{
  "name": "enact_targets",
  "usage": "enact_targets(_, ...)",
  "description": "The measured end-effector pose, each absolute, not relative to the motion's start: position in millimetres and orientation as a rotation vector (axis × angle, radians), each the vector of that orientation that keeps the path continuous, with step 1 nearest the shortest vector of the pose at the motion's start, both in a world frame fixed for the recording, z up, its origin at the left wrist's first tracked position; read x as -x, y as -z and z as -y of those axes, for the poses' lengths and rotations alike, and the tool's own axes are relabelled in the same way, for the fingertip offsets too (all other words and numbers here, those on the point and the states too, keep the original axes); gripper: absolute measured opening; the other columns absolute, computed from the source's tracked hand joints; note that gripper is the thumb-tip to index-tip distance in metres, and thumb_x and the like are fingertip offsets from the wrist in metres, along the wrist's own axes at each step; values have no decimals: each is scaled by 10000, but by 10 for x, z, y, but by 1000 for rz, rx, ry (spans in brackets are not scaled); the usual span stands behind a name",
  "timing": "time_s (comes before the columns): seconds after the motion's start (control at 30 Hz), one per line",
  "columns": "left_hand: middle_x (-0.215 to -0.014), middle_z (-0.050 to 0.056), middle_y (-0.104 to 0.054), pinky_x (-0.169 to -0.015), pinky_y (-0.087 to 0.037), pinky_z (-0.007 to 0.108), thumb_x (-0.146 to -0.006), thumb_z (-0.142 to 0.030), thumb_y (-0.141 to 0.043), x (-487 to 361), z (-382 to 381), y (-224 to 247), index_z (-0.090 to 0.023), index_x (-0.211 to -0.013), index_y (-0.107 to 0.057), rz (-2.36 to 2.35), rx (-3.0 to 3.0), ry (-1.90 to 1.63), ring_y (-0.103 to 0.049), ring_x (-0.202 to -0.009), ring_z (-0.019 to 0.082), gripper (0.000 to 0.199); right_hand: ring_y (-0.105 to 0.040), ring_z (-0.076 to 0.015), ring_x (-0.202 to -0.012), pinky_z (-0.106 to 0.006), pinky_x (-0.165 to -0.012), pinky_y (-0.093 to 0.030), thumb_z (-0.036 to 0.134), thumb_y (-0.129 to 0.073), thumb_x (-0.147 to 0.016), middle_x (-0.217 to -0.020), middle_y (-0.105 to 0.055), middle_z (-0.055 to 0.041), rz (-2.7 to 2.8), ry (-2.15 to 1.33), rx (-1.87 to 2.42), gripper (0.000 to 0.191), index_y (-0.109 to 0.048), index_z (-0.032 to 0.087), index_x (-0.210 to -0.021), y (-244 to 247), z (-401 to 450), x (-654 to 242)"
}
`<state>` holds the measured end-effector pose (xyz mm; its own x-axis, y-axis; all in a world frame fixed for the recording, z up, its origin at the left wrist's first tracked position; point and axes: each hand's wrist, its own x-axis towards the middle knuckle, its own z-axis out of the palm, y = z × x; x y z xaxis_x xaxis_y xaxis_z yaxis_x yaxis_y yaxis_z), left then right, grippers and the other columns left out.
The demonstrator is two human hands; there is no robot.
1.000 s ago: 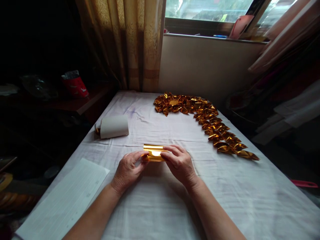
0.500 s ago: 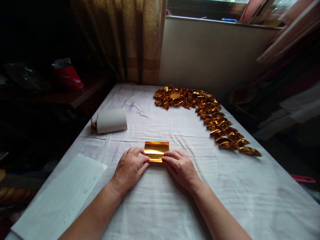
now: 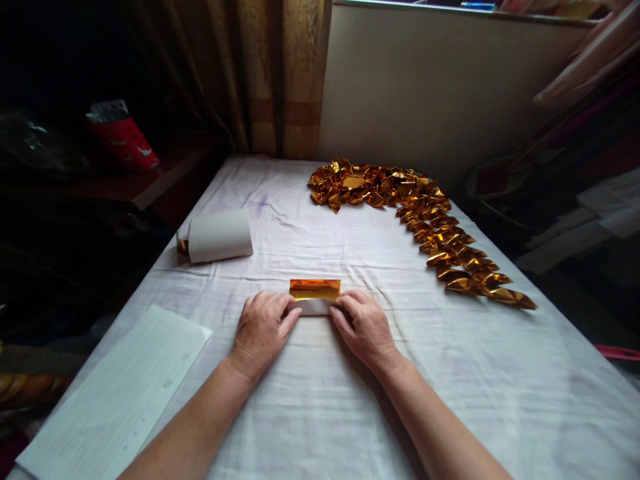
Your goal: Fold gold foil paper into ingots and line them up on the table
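Observation:
A small rectangle of gold foil paper (image 3: 315,289) lies on the white cloth, its near part turned up so that a pale strip shows along the near edge. My left hand (image 3: 263,331) pinches the left end of this strip between thumb and fingers. At the right end, my right hand (image 3: 366,328) grips the paper in the same way. Farther back, a chain of folded gold foil pieces (image 3: 435,230) curves from the back edge down the right side of the table.
A white paper roll (image 3: 221,236) with gold foil inside lies at the back left. Lined sheets (image 3: 117,393) lie at the near left. A red container (image 3: 125,142) stands on a dark side table (image 3: 163,177). Behind are a curtain (image 3: 303,80) and a wall.
The near part of the foil paper has been folded up and away from me, and a pale strip now covers its lower half. The view has tipped slightly downward.

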<state>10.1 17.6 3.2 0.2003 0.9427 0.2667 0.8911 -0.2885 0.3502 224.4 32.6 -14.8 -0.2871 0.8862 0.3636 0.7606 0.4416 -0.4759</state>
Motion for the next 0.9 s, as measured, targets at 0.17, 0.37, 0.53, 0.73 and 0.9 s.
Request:
enact_targets(0.17, -818, 4, -674, -787, -407, 353, -884, -278, -622, -106, -184, -14, -220, -1003, -638, -1827, -2326, -669, -605, -839, 213, 133, -559, -229, -871, -349, -789, -437, 276, -572, -888, -895, -633, -64, 2112, -192, 1486, 152, -566, 211, -752, 151, -294, -2194)
enact_targets(0.37, -827, 1, -678, -797, -405, 355, -885, -264, -621, -127, -186, 8, -225, -1095, -612, -1852, -2333, -661, -610, -844, 216, 213, -575, -244, -936, -376, -845, -446, 248, -541, -883, -1006, -642, -88, 2035, -170, 1510, 213, -574, 186, -1085, 190, -281, -2169)
enact_targets(0.53, -927, 18, -667, -817, -406, 353, -903, -247, -594, -143, -188, 10, -241, -1035, -628, -1862, -2361, -665, -598, -887, 208, 136, -572, -236, -1005, -371, -886, -444, 170, -478, -893, -1088, -639, -87, 2017, -175, 1462, 277, -549, 203, -1158, 236, -292, -2184)
enact_targets(0.73, -1067, 42, -660, -869, -411, 391, -928, -249, -558, -181, -130, -42, -257, -908, -692, -1825, -2533, -679, -574, -972, 228, 136, -557, -242, -1006, -375, -890, -434, 176, -473, -902, -1068, -629, -93, 2037, -189, 1496, 198, -580, 201, -1066, 230, -299, -2182)
enact_targets(0.9, -1141, 56, -686, -995, -374, 426, -935, -288, -553, -301, 0, -64, -242, -1105, -670, -1505, -2727, -652, -566, -1105, 240, 211, -557, -236, -989, -371, -886, -430, 184, -471, -905, -1039, -631, -88, 2036, -193, 1515, 162, -595, 209, -1005, 219, -297, -2173)
